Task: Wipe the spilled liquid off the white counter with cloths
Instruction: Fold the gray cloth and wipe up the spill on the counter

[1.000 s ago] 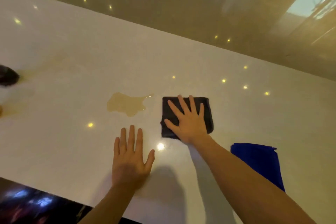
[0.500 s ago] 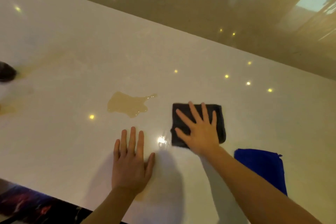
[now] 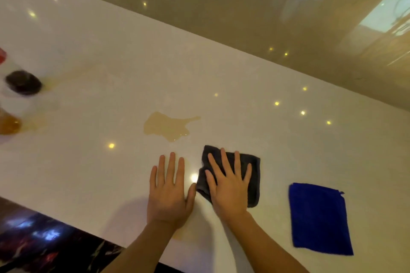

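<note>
The right hand [image 3: 229, 186] is laid flat, palm down, with all fingers spread wide, on a dark grey folded cloth [image 3: 253, 175] that lies on the glossy white counter [image 3: 111, 62]. The cloth is pressed under the palm, not gripped; its edges show beyond the fingers on the far and right sides. The left hand [image 3: 169, 193] is likewise spread flat, palm down, on the bare counter just beside the cloth, its thumb at the cloth's left edge. Nothing is held by it. A pale tan puddle of spilled liquid [image 3: 166, 126] is seen just beyond both hands, apart from the cloth. A bright blue square cloth [image 3: 319, 219] lies untouched to the right, near the counter's front edge.
</note>
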Tool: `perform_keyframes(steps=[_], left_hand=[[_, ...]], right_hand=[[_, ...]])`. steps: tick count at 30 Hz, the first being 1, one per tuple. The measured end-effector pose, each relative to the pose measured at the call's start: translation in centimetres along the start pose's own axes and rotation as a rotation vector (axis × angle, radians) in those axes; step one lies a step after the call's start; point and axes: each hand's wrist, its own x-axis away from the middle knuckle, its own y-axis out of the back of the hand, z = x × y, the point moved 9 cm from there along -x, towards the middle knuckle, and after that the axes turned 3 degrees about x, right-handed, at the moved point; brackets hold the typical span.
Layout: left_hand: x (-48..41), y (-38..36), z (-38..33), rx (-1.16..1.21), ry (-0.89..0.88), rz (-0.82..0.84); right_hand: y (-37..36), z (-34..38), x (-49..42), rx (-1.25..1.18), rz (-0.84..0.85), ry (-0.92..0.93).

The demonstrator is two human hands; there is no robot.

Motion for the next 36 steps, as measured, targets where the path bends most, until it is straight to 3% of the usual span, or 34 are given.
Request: perform_keyframes(steps=[3,7,9,12,14,16,19,23,26,28,29,32,34,36], left_hand=[[0.1,-0.1,0.2,0.025,0.0,0.008],[-0.9,1.1,1.6,0.12,0.008,0.016],[-2.1,2.9,4.7,0.148,0.117,-0.043],[-3.6,5.8,12.9,0.111,0.392,-0.159],[-4.1,6.0,16.6,0.082,0.509,-0.117],[-4.4,5.6,18.0,0.076,0.535,-0.109],[-4.5,5.7,18.0,0.043,0.505,-0.162],[-4.5,5.3,18.5,0.023,0.507,-0.156],[-4.7,5.2,18.6,0.061,0.518,-0.171],[-4.7,5.3,18.6,0.07,0.509,-0.184],[-4.7,5.4,18.6,0.078,0.508,-0.185],[-4.6,5.6,18.5,0.096,0.503,-0.184],[-4.6,5.4,18.5,0.097,0.502,-0.174],[-4.6,5.4,18.5,0.101,0.503,-0.176]], right_hand=[[1.3,-0.5,-2.8,-0.276,-0.077,-0.23],[2.3,0.3,-5.3,-1.278,-0.091,-0.629],[3.6,2.9,-7.0,-1.459,-0.07,-0.569],[4.6,8.5,-10.6,-1.255,0.027,-0.279],[2.9,12.5,-12.4,-0.782,0.108,-0.022],[0.2,15.9,-12.4,-0.341,0.145,0.187],[-2.1,18.4,-11.6,-0.042,0.097,0.333],[-1.1,17.2,-15.2,0.071,0.01,0.461],[0.2,12.4,-19.9,0.062,0.035,0.168],[0.3,12.2,-18.5,0.038,0.029,0.097],[0.0,13.1,-16.2,0.032,0.01,0.182],[-2.5,14.5,-6.2,0.087,-0.004,0.664],[-2.1,12.1,-5.2,0.118,0.038,0.886],[-0.6,9.1,-9.9,0.182,0.009,0.802]])
